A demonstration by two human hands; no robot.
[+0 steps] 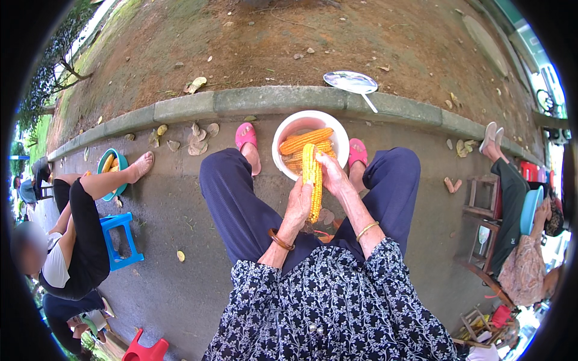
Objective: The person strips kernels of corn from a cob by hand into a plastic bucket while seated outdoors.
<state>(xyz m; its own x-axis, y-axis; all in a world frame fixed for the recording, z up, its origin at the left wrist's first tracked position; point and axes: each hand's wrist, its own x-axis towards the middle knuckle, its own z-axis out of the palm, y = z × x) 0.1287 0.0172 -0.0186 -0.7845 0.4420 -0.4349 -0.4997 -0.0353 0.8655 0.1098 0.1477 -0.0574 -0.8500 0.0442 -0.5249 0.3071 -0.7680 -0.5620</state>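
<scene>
An ear of yellow corn [312, 180] is held upright in the picture between both hands, with paler bare patches near its upper part. My left hand [299, 201] grips its left side, the thumb lying on the kernels. My right hand [332, 173] closes round its upper right side. Just beyond them a white plastic bucket [278, 158] stands between the feet and holds several more ears of corn [306, 140]. The held ear's upper end overlaps the bucket's opening, so part of the bucket's contents is hidden.
A stone curb [280, 99] runs behind the bucket, with a white-handled round fan [351, 81] on it. At left a person sits by a teal basin [123, 180] of corn, near a blue plastic stool [121, 241]. Another person sits at right with a blue basin [529, 210]. Dry leaves lie around.
</scene>
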